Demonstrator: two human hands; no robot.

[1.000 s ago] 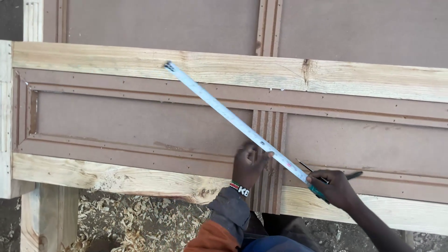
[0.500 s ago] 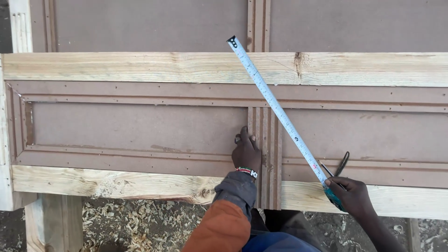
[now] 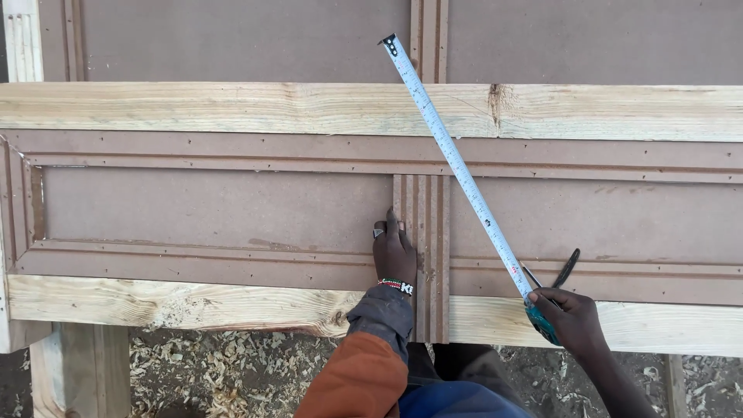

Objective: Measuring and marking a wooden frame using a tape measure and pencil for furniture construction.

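My left hand [image 3: 395, 251] rests flat on a brown panelled board [image 3: 217, 209], beside its grooved upright strip [image 3: 424, 255]. It holds nothing and wears a beaded wristband. My right hand [image 3: 571, 317] grips a teal tape measure case [image 3: 542, 321] at the near wooden rail. The white tape blade [image 3: 453, 159] runs diagonally up and left from that hand, its hooked tip above the far rail. A pencil and a dark loop stick out beside my right fingers.
Two pale timber rails cross the board, a far rail [image 3: 232, 108] and a near rail [image 3: 193, 306]. A wooden leg [image 3: 81, 368] stands at lower left. Wood shavings [image 3: 232, 371] cover the ground below.
The tape blade has swung rightward, from pointing far left to a steeper line. My left hand moved from the tape to lie flat on the board.
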